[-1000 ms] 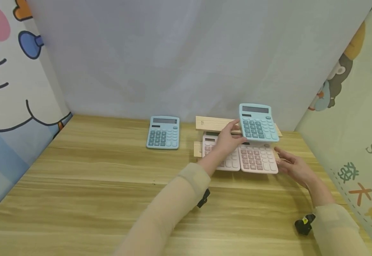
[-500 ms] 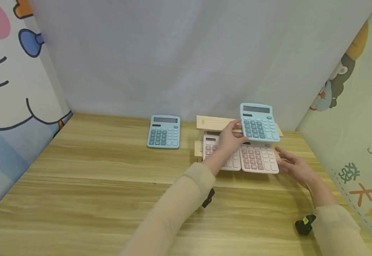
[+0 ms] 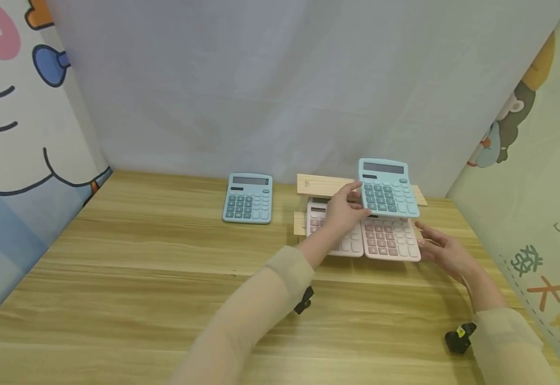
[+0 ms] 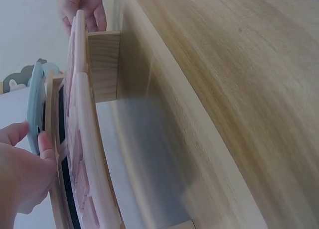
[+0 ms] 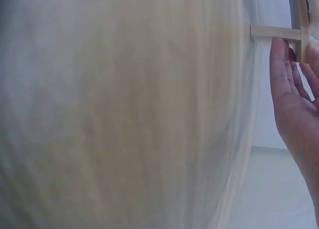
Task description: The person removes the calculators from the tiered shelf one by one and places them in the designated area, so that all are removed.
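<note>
My left hand (image 3: 347,213) pinches the lower left edge of a light blue calculator (image 3: 386,184), thumb in front. That calculator leans back at the upper step of a small wooden rack (image 3: 325,185). On the lower step, two pink calculators stand side by side: the left one (image 3: 355,247) is partly covered by my left hand, the right one (image 3: 390,240) is overlapped at its top by the blue one. My right hand (image 3: 445,255) is at the rack's right end, beside the right pink calculator; its nearly straight fingers (image 5: 281,72) are by the wood.
A second light blue calculator (image 3: 247,198) lies on the wooden table (image 3: 140,278), left of the rack. Behind stands a grey cloth wall (image 3: 241,91). A printed panel (image 3: 539,224) borders the right side, and another (image 3: 24,139) the left.
The held blue calculator has shifted slightly down and left with my left hand. My right hand stays at the rack's right end.
</note>
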A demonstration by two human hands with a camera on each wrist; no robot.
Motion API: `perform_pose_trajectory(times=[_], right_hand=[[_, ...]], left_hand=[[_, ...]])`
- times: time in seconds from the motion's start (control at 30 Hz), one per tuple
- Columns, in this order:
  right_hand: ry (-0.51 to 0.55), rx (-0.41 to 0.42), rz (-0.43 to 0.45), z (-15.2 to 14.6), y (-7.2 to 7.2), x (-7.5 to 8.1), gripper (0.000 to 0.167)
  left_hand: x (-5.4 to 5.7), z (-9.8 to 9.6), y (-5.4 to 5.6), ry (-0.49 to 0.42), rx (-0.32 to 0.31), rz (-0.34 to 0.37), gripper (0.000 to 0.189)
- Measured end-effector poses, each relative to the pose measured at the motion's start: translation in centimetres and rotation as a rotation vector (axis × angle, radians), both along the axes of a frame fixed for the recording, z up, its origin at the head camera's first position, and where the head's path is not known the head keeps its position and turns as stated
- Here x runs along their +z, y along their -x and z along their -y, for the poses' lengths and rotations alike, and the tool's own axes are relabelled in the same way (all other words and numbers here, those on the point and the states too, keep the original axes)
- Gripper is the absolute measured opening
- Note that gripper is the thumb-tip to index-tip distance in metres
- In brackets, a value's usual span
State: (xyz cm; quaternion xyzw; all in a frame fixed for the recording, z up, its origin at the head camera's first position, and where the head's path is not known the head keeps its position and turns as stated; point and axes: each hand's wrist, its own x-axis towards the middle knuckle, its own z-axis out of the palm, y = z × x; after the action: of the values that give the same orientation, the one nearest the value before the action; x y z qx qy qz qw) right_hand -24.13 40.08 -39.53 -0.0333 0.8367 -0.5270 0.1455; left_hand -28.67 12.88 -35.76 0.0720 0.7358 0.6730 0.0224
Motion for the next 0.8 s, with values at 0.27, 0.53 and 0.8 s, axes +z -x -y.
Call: perform_pose_trajectory(times=[0.27, 0.53, 0.8], right_hand=[[0.066, -0.004, 0.006, 0.1, 0.0, 0.1, 0.067], [0.088, 0.0, 0.002, 0.3, -0.3, 0.3, 0.067], [0.059, 0.006, -0.007, 0.3, -0.4, 0.4, 0.068]], left_hand=[[0.1, 0.7, -0.5, -0.023, -0.011, 0.026, 0.066], [-0.3, 1.6, -0.4, -0.022, -0.136, -0.012, 0.064], [-1.1, 2.6, 0.0, -0.017, -0.218, 0.015, 0.069]])
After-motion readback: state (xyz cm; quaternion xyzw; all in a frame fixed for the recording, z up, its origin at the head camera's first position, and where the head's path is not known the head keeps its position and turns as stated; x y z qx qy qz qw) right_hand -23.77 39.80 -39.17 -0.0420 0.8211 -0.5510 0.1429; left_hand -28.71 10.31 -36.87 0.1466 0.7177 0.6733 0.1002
